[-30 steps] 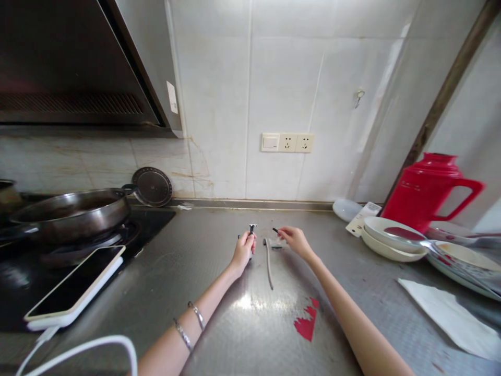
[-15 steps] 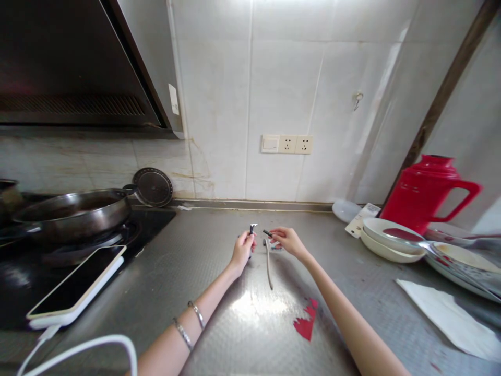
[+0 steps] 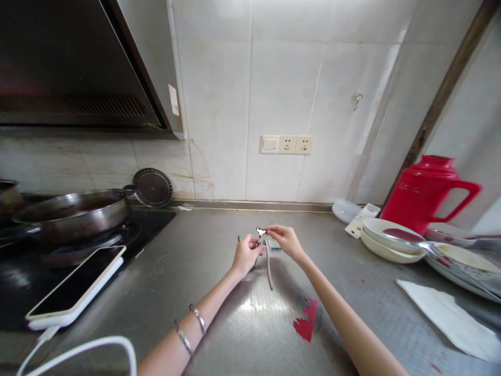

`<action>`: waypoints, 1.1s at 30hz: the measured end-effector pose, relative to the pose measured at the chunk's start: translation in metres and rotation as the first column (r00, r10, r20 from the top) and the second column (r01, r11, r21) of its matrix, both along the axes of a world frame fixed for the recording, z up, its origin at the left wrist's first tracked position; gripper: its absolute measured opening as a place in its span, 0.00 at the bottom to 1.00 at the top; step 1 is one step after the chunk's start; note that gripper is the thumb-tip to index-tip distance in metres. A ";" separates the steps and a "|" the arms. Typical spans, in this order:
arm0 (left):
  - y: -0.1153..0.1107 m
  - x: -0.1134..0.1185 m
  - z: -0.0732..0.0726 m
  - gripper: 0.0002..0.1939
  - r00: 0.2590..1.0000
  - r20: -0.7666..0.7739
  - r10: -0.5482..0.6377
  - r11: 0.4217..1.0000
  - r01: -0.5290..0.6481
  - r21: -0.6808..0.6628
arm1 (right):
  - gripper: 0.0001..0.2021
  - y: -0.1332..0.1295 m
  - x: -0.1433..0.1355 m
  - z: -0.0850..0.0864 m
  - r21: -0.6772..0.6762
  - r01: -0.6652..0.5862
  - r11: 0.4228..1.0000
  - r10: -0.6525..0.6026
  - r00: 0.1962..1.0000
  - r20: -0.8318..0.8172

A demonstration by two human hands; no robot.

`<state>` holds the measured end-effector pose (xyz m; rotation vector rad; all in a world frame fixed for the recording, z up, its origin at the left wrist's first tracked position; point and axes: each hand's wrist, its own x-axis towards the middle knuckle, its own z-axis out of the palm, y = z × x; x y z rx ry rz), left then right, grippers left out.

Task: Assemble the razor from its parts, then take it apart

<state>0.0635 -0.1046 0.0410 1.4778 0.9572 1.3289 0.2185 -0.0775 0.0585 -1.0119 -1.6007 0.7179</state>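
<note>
My left hand [image 3: 246,257], with two silver bangles up the arm, is closed round a small dark piece with a white-and-black top [image 3: 261,232]. Its exact kind is too small to make out. My right hand [image 3: 286,241] pinches a small black stick-like piece [image 3: 267,230] at the right side of that white top; the two seem to touch. Beneath and between my hands a thin grey-beige strip [image 3: 269,269] lies on the metal counter. Partly covered by my right hand is a small flat item with a bluish-green edge [image 3: 276,248].
A torn red scrap [image 3: 307,321] lies on the counter [image 3: 219,334]. To the right stand stacked bowls [image 3: 385,253], a red thermos jug [image 3: 426,193] and a white paper [image 3: 446,313]. A phone [image 3: 78,284] with a white cable and a pan [image 3: 74,214] are at the left.
My left hand has moved slightly right and turned, bringing the white top over to the black piece in my right hand. The gap between them has closed.
</note>
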 end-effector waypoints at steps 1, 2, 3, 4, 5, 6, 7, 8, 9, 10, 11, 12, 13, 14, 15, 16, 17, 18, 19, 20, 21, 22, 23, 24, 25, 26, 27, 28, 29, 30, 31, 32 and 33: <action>-0.001 0.000 0.000 0.14 1.000 -0.017 0.009 1.000 -0.009 0.008 | 0.11 -0.002 -0.002 0.002 0.013 0.002 1.000 -0.002 1.000 -0.001; -0.001 0.001 0.000 0.14 0.999 -0.034 0.019 1.000 -0.019 0.017 | 0.10 -0.004 -0.003 0.004 0.028 0.007 1.000 -0.007 1.000 -0.002; -0.001 0.001 0.000 0.13 0.998 -0.051 0.029 0.999 -0.028 0.027 | 0.10 -0.006 -0.004 0.007 0.044 0.014 0.999 -0.013 1.000 -0.002; -0.001 0.001 -0.001 0.13 0.997 -0.066 0.038 0.999 -0.036 0.035 | 0.10 -0.008 -0.006 0.009 0.058 0.020 0.998 -0.020 1.000 0.000; -0.001 0.002 -0.001 0.13 0.996 -0.078 0.046 0.998 -0.042 0.042 | 0.10 -0.010 -0.007 0.011 0.071 0.026 0.997 -0.026 1.000 0.005; -0.001 0.002 -0.002 0.13 0.995 -0.088 0.052 0.998 -0.048 0.047 | 0.10 -0.011 -0.007 0.013 0.080 0.031 0.996 -0.032 0.999 0.012; -0.001 0.002 -0.002 0.13 0.994 -0.096 0.057 0.997 -0.053 0.050 | 0.10 -0.013 -0.008 0.014 0.087 0.035 0.996 -0.037 0.999 0.018; -0.001 0.002 -0.002 0.13 0.993 -0.102 0.060 0.997 -0.055 0.052 | 0.10 -0.013 -0.009 0.015 0.092 0.037 0.995 -0.039 0.999 0.024; -0.002 0.002 -0.002 0.13 0.992 -0.106 0.063 0.997 -0.058 0.052 | 0.10 -0.014 -0.009 0.016 0.096 0.036 0.995 -0.040 0.999 0.031; -0.002 0.002 -0.002 0.13 0.992 -0.112 0.066 0.997 -0.060 0.051 | 0.10 -0.015 -0.009 0.016 0.101 0.036 0.994 -0.040 0.999 0.037; -0.002 0.002 -0.001 0.13 0.991 -0.115 0.066 0.997 -0.060 0.050 | 0.10 -0.015 -0.009 0.016 0.106 0.037 0.994 -0.042 0.998 0.043; -0.002 0.002 -0.001 0.12 0.991 -0.116 0.065 0.997 -0.060 0.049 | 0.10 -0.015 -0.009 0.016 0.110 0.038 0.993 -0.044 0.998 0.051; -0.002 0.002 -0.001 0.12 0.991 -0.115 0.065 0.997 -0.060 0.048 | 0.10 -0.015 -0.009 0.016 0.114 0.040 0.993 -0.047 0.997 0.061; -0.002 0.002 -0.001 0.13 0.992 -0.112 0.065 0.997 -0.060 0.047 | 0.10 -0.015 -0.009 0.016 0.117 0.041 0.992 -0.050 0.996 0.074; -0.002 0.002 -0.001 0.13 0.992 -0.108 0.065 0.997 -0.060 0.045 | 0.10 -0.014 -0.008 0.016 0.119 0.045 0.992 -0.056 0.995 0.084; -0.002 0.002 -0.001 0.13 0.993 -0.103 0.064 0.997 -0.060 0.043 | 0.10 -0.014 -0.008 0.016 0.120 0.051 0.991 -0.063 0.994 0.094; -0.002 0.002 -0.002 0.13 0.993 -0.098 0.064 0.997 -0.060 0.042 | 0.10 -0.014 -0.008 0.015 0.120 0.056 0.991 -0.069 0.992 0.102; -0.002 0.002 -0.002 0.13 0.993 -0.095 0.064 0.997 -0.060 0.042 | 0.10 -0.014 -0.008 0.015 0.121 0.059 0.991 -0.072 0.992 0.108; -0.002 0.002 -0.002 0.13 0.994 -0.092 0.063 0.997 -0.060 0.041 | 0.10 -0.014 -0.008 0.015 0.123 0.060 0.991 -0.074 0.991 0.111; -0.002 0.002 -0.002 0.13 0.994 -0.090 0.063 0.997 -0.059 0.040 | 0.10 -0.014 -0.008 0.015 0.123 0.060 0.991 -0.074 0.991 0.114; -0.002 0.002 -0.002 0.13 0.994 -0.089 0.063 0.997 -0.060 0.040 | 0.10 -0.014 -0.008 0.016 0.123 0.059 0.991 -0.074 0.990 0.116; -0.002 0.002 -0.001 0.13 0.994 -0.089 0.065 0.997 -0.061 0.040 | 0.10 -0.014 -0.008 0.016 0.122 0.057 0.991 -0.072 0.990 0.118; -0.002 0.002 -0.001 0.13 0.994 -0.089 0.065 0.997 -0.062 0.039 | 0.10 -0.014 -0.008 0.016 0.121 0.057 0.991 -0.071 0.990 0.119; -0.003 0.002 -0.001 0.13 0.994 -0.088 0.066 0.997 -0.063 0.038 | 0.10 -0.014 -0.008 0.016 0.120 0.057 0.991 -0.071 0.990 0.119; -0.003 0.002 0.000 0.13 0.994 -0.086 0.067 0.997 -0.064 0.037 | 0.10 -0.014 -0.008 0.016 0.119 0.059 0.991 -0.073 0.990 0.117; -0.003 0.002 0.000 0.13 0.994 -0.082 0.070 0.997 -0.067 0.037 | 0.10 -0.014 -0.008 0.016 0.118 0.060 0.991 -0.073 0.991 0.114; -0.003 0.002 0.001 0.13 0.994 -0.079 0.073 0.997 -0.070 0.036 | 0.11 -0.013 -0.007 0.015 0.117 0.059 0.991 -0.072 0.991 0.110; -0.004 0.002 0.001 0.14 0.994 -0.077 0.073 0.997 -0.071 0.035 | 0.11 -0.013 -0.007 0.015 0.116 0.058 0.992 -0.071 0.991 0.110; -0.004 0.001 0.001 0.14 0.994 -0.077 0.073 0.997 -0.070 0.035 | 0.11 -0.013 -0.007 0.014 0.116 0.057 0.992 -0.071 0.991 0.112; -0.004 0.001 0.001 0.14 0.994 -0.080 0.072 0.997 -0.070 0.036 | 0.11 -0.013 -0.006 0.014 0.117 0.055 0.992 -0.069 0.991 0.116; -0.004 0.001 0.001 0.13 0.994 -0.086 0.072 0.997 -0.069 0.039 | 0.11 -0.012 -0.006 0.014 0.119 0.052 0.992 -0.067 0.990 0.121; -0.003 0.001 0.001 0.13 0.993 -0.093 0.071 0.997 -0.068 0.041 | 0.11 -0.012 -0.006 0.014 0.121 0.048 0.992 -0.063 0.990 0.127; -0.003 0.001 0.000 0.13 0.992 -0.101 0.070 0.997 -0.066 0.043 | 0.10 -0.012 -0.006 0.014 0.123 0.047 0.991 -0.063 0.989 0.131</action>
